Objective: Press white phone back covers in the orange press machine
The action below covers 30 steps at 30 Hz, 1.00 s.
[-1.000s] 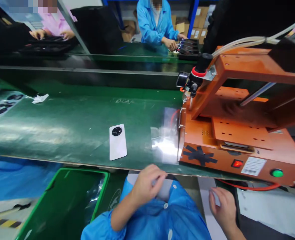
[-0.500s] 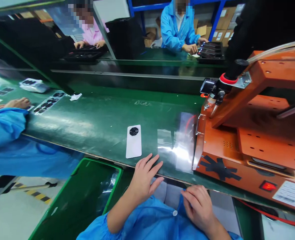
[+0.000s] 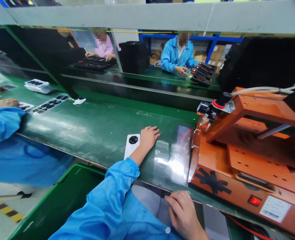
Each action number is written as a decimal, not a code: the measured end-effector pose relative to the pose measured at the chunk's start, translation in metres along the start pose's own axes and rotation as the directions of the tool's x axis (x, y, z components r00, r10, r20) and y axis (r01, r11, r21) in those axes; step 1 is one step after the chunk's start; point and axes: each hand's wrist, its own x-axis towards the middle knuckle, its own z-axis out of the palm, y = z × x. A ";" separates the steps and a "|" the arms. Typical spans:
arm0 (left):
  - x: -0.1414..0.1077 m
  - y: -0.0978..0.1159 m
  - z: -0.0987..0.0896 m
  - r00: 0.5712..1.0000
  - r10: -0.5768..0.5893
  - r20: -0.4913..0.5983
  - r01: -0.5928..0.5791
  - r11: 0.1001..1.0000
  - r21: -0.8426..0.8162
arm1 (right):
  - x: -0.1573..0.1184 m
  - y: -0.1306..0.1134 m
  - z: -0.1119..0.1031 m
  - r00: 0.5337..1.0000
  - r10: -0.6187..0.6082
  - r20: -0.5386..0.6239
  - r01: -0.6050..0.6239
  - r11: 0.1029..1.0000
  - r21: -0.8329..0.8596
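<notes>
A white phone or phone back cover (image 3: 133,140) lies on the green bench, a dark camera patch at its upper end. My left hand (image 3: 148,137) reaches over the bench just right of it, fingers stretched out and low over the surface, holding nothing visible. My left wrist covers the phone's lower right part. Near my body, by the bench's front edge, my right hand (image 3: 183,211) is closed with curled fingers, and no object shows in it. Clear film sheets (image 3: 173,160) lie right of my left hand, reflecting light.
An orange machine (image 3: 212,163) with a lit red switch stands at the right. A green bin (image 3: 62,196) sits below the bench edge. At the left, a co-worker's sleeve (image 3: 4,125) is near a sheet of black pieces (image 3: 50,104). Two people work behind a rail.
My left hand has moved forward from the bench edge to beside the phone, partly covering it. My right hand stays curled near my body. The camera view has tilted upward.
</notes>
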 end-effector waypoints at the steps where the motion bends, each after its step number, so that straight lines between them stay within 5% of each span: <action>1: -0.002 0.000 -0.001 1.000 0.008 0.005 -0.008 1.000 -0.017 | 0.000 0.000 -0.001 1.000 0.001 0.006 -0.001 1.000 -0.001; 5: 0.000 -0.001 -0.012 0.999 0.020 0.029 -0.017 0.994 -0.106 | 0.006 0.005 -0.007 1.000 0.005 0.030 -0.006 1.000 0.030; 14: 0.028 -0.034 -0.046 0.976 -0.203 -0.082 0.169 0.937 -0.306 | -0.011 0.019 -0.006 0.998 0.056 0.029 -0.059 0.995 0.086; 30: 0.028 -0.035 -0.059 0.955 -0.204 -0.215 0.089 0.889 -0.450 | -0.007 0.023 -0.001 1.000 0.014 -0.002 -0.014 0.996 -0.094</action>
